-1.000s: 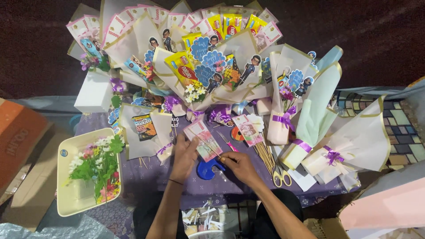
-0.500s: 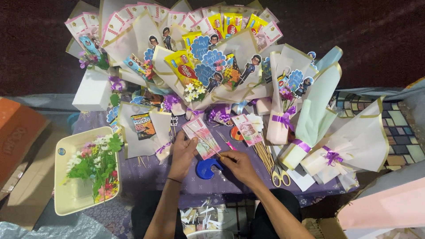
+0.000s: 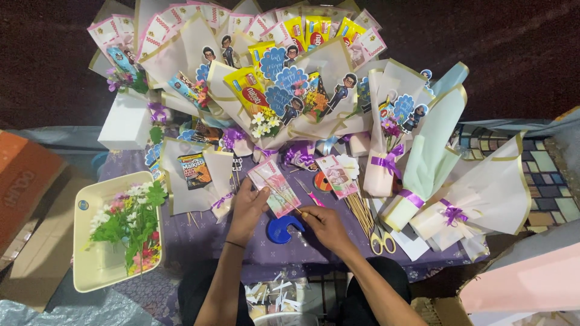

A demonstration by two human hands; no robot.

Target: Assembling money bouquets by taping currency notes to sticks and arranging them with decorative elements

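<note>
The left hand (image 3: 246,208) grasps a pink banknote (image 3: 275,187); the right hand (image 3: 323,222) pinches its lower corner. A blue tape dispenser (image 3: 283,229) lies just below the note, scissors (image 3: 382,238) to its right, bouquets (image 3: 290,90) crowding beyond.

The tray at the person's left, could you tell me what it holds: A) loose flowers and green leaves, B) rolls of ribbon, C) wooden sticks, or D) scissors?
A: the cream tray holds flowers with green leaves, white and pink; the scissors and wooden sticks lie on the purple cloth to the right of the hands.
</note>
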